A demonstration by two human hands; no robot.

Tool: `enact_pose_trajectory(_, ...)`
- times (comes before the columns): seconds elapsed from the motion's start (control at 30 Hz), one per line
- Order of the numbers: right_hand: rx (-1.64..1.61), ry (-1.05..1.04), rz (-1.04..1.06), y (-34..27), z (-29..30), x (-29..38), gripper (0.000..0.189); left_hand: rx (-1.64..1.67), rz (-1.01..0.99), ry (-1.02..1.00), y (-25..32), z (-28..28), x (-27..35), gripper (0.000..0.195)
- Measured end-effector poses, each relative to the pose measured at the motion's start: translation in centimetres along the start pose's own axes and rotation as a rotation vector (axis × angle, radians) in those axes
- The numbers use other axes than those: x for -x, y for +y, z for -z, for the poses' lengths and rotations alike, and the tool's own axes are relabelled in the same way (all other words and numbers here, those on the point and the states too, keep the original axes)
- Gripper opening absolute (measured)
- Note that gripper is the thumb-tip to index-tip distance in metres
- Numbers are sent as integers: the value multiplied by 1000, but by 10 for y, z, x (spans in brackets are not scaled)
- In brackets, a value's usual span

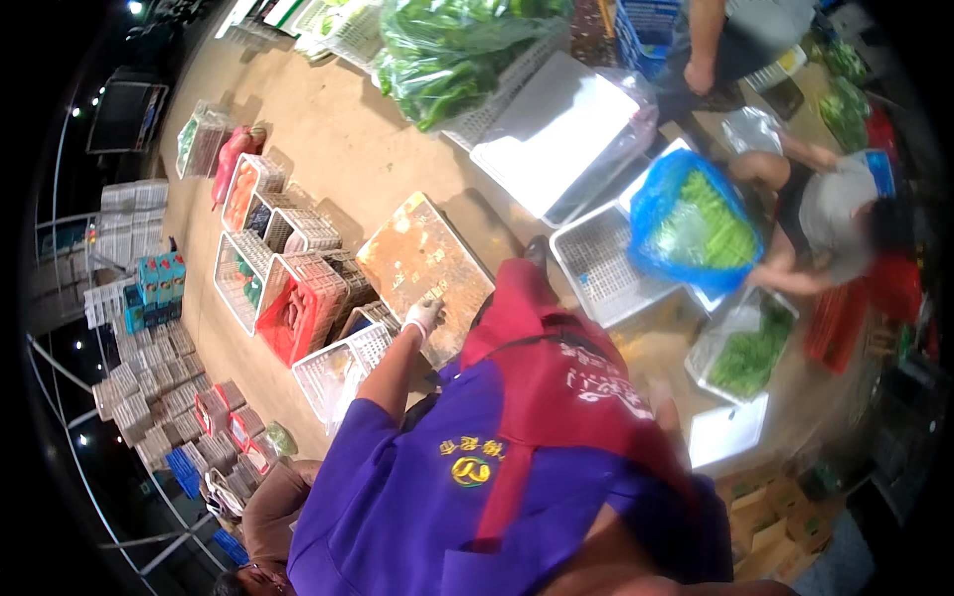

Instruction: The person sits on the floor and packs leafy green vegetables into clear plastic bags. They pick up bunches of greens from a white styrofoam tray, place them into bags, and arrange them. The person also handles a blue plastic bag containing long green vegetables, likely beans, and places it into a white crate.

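Note:
My left hand (425, 316), in a whitish glove, is at the near part of a dirty, brown-stained board or lid (421, 261) with pale edges and some writing. Its fingers look curled against the surface; whether they grip anything is not clear. My right hand (661, 398) is a blurred patch beside my red apron, partly hidden, and its fingers cannot be made out. Left of the board are white plastic crates, one lined with a red bag (298, 316) of reddish produce. To the right, an open white crate (607, 261) stands beside a blue bag of green vegetables (708, 223).
A crouching co-worker (827, 216) at the right has a hand at the blue bag. Another person's hand (698, 74) is at the top right. White foam boxes (555, 138) and bagged greens (447, 59) stand ahead. A person (276, 514) is at the lower left, near stacked crates (164, 395).

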State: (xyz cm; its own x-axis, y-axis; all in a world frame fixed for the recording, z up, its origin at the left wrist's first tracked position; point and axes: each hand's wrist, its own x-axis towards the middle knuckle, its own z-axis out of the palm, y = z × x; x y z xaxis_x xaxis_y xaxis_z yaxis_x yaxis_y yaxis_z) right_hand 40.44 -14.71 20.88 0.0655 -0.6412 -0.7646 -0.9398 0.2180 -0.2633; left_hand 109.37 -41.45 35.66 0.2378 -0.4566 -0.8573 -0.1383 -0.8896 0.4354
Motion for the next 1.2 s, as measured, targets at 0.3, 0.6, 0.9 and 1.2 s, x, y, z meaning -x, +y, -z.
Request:
enact_pose_trajectory(0.3, -755, 164, -526, -90, 94, 44, 37, -213, -16, -63, 104, -19, -89, 33)
enact_pose_trajectory(0.6, -703, 119, -538, -264, 199, -1, 49, -446, -353, -61, 311, 44, -202, 39)
enact_pose_trajectory(0.9, -822, 387, -378, -287, 288, -70, 46, -203, -141, -45, 305, 99, -250, 37)
enact_pose_trajectory(1.2, -887, 82, -480, -281, 267, -133, 29, -60, -66, -14, 270, 141, -192, 35)
